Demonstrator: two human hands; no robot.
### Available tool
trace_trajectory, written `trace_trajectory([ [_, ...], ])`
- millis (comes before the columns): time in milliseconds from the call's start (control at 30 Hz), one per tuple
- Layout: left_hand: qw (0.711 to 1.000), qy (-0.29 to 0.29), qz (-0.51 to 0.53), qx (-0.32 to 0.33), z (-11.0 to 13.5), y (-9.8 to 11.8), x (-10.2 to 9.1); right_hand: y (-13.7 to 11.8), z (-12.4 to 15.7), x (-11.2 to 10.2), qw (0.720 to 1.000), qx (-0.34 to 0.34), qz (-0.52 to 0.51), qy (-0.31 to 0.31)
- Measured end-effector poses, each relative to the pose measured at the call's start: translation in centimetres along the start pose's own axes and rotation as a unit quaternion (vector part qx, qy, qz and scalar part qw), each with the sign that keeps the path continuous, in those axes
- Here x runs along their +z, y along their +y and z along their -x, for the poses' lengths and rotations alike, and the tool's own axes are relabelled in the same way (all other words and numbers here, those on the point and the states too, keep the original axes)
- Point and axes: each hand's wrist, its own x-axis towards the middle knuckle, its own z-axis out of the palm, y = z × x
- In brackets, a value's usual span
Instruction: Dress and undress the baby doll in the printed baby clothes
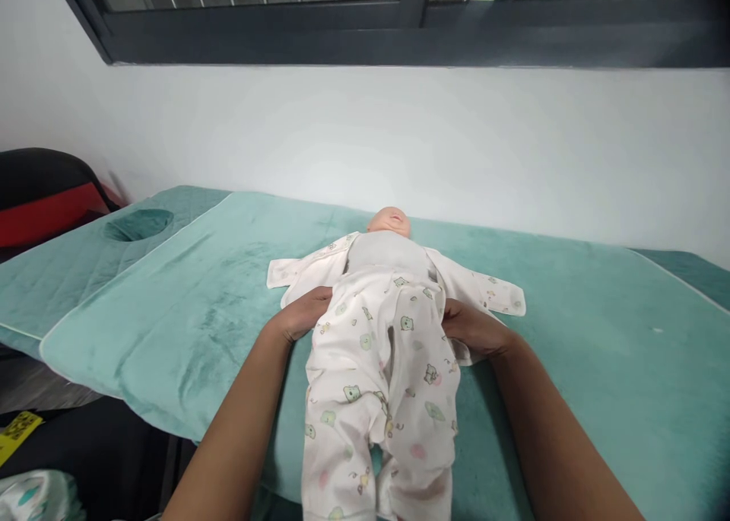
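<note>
A baby doll (390, 221) lies on its back on the green cover, its head toward the wall. Its grey torso (388, 251) shows between the open sides of a white printed baby jacket (476, 277), whose sleeves spread outward. White baby pants (382, 354) with small bear prints cover the doll from the waist down, legs toward me. At the waistband's left side, my left hand (308, 312) is closed on the pants' edge, fingertips hidden. My right hand (476, 328) grips the opposite side of the pants, its fingers partly tucked behind the cloth.
The green cover (171, 316) drapes a padded bed with a round hole (140, 224) at the left. A white wall (365, 141) and a dark window frame (256, 38) stand behind. A black and red chair (51, 201) is far left; a patterned bundle (39, 497) sits lower left.
</note>
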Motion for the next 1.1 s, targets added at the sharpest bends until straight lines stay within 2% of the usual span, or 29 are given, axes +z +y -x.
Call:
trace_trajectory([
  [167,1.000,-0.008,0.000,-0.006,0.1,0.4,0.0,0.7,-0.3,0.3,0.999,0.015,-0.031,0.039],
  [367,1.000,-0.008,0.005,0.000,0.1,0.1,0.0,1.1,-0.4,0.1,0.996,0.032,-0.082,0.027],
  [500,1.000,0.011,0.013,-0.008,0.1,0.2,0.1,1.4,-0.4,0.0,0.996,-0.008,-0.089,0.015],
  [567,1.000,0.014,0.025,-0.005,0.2,0.3,0.1,1.5,-0.5,0.0,0.995,-0.027,-0.093,0.028],
  [667,0.999,0.008,0.041,0.003,0.3,0.5,0.2,1.5,-0.6,0.0,0.994,-0.024,-0.097,0.046],
  [867,0.999,0.011,0.029,0.006,0.3,0.6,0.2,0.8,-0.6,0.6,0.995,-0.022,-0.093,0.030],
  [1100,0.999,0.016,0.036,0.005,0.2,0.2,0.2,0.9,-0.9,1.0,0.993,-0.028,-0.090,0.074],
])
